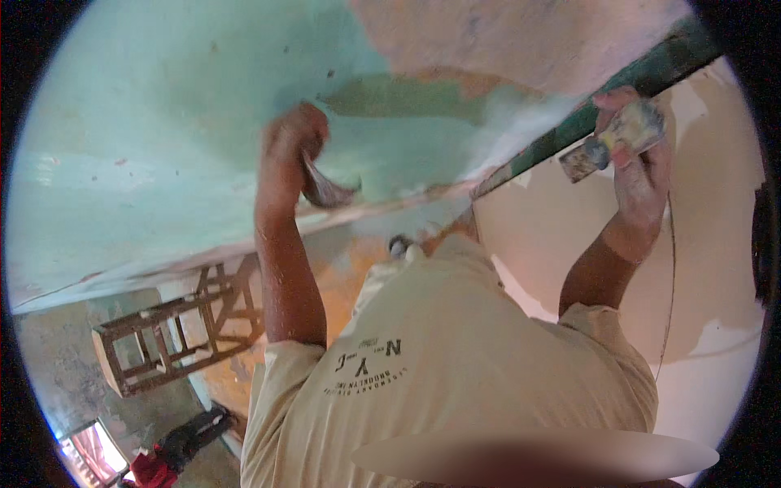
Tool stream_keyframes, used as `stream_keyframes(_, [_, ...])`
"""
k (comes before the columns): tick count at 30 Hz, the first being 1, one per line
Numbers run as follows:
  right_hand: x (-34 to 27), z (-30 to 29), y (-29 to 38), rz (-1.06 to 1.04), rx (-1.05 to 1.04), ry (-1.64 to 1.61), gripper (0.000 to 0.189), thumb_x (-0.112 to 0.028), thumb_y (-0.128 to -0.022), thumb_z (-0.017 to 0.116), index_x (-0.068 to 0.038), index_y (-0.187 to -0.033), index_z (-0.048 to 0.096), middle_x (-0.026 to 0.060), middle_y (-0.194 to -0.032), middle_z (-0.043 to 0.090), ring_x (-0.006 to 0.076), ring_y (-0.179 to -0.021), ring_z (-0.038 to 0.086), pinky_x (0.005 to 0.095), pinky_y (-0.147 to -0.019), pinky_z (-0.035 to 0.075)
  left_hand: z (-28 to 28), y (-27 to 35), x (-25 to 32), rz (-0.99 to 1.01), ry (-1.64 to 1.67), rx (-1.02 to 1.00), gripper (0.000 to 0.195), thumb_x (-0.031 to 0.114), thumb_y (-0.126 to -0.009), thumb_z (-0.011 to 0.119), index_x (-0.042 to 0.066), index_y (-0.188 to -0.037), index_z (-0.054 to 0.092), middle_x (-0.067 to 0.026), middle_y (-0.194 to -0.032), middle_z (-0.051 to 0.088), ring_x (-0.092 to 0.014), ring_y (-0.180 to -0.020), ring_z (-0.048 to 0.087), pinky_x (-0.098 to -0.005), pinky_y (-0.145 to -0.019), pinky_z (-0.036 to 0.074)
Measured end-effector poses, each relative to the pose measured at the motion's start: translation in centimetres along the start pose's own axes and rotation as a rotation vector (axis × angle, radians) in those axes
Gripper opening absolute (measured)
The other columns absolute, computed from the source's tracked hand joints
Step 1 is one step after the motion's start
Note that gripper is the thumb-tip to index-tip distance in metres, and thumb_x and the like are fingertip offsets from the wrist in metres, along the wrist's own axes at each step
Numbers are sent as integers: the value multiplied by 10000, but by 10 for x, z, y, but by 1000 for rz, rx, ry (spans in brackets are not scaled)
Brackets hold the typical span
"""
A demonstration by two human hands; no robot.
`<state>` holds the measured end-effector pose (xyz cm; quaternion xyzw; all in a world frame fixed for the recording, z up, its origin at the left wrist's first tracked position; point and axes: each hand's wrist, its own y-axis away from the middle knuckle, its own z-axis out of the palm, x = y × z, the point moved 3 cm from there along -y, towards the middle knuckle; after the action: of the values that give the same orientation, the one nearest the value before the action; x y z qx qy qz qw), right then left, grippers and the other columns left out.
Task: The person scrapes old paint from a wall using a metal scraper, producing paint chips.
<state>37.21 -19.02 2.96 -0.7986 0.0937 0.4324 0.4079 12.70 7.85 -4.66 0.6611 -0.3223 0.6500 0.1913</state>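
My left hand [298, 131], blurred, is closed around a dark, thin, curved piece [329, 188], which may be a cloth or a sheet of sandpaper. It is at the pale green painted wall [213, 73]; whether it touches is unclear. At the right, my right hand [634, 152] holds a scraper-like hand tool [640, 125], crusted with pale and yellowish matter. Its short, flat, stained end [575, 163] points left, beside the dark green strip [549, 143] along the wall's edge. My fingers wrap around its thick part.
A bare plaster patch [500, 36] shows in the wall. Behind at the left stands a wooden frame [165, 344]. Farther off, a person [183, 442] in red and dark clothes is near a bright opening [97, 448]. A thin cord [671, 274] runs down the beige surface at right.
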Motion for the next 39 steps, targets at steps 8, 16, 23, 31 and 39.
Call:
stream_keyframes(8, [26, -39, 19, 21, 34, -345, 340, -63, -675, 747, -27, -974, 591, 105, -1005, 601, 204, -931, 572, 331, -831, 473, 178, 55, 9, -248, 102, -763, 313, 294, -901, 557, -9, -960, 605, -22, -855, 589, -116, -848, 519, -272, -777, 428])
stream_keyframes(16, [28, 7, 79, 280, -163, -514, 401, -33, -825, 632, -68, -1166, 425, 97, -1004, 577, 157, -880, 572, 290, -780, 482, 218, 41, 51, -35, 286, -360, 392, 265, -970, 447, -51, -1189, 518, -113, -1088, 600, -152, -950, 529, -290, -870, 420])
stream_keyframes(23, [-5, 19, 38, 327, -310, -626, 302, -118, -912, 539, -80, -1171, 388, 64, -881, 579, 101, -781, 544, 261, -654, 461, 197, 53, 79, -73, 274, -391, 478, 268, -962, 472, -47, -1310, 381, -100, -1223, 504, -167, -1104, 459, -292, -947, 368])
stream_keyframes(31, [-51, 67, -41, 187, -352, -579, 250, -76, -861, 485, -15, -1090, 405, 51, -737, 543, 123, -585, 537, 266, -518, 449, 177, 63, 98, -123, 356, -372, 447, 315, -962, 474, -50, -1212, 414, -106, -1142, 530, -148, -1037, 506, -295, -915, 386])
stream_keyframes(39, [-97, 118, -99, 4, -294, -492, 101, -107, -888, 459, -21, -942, 453, 62, -617, 520, 139, -492, 512, 280, -461, 426, 128, 31, 117, 24, 465, -294, 471, 488, -931, 391, 52, -1021, 543, -113, -715, 631, -119, -524, 537, -214, -440, 383])
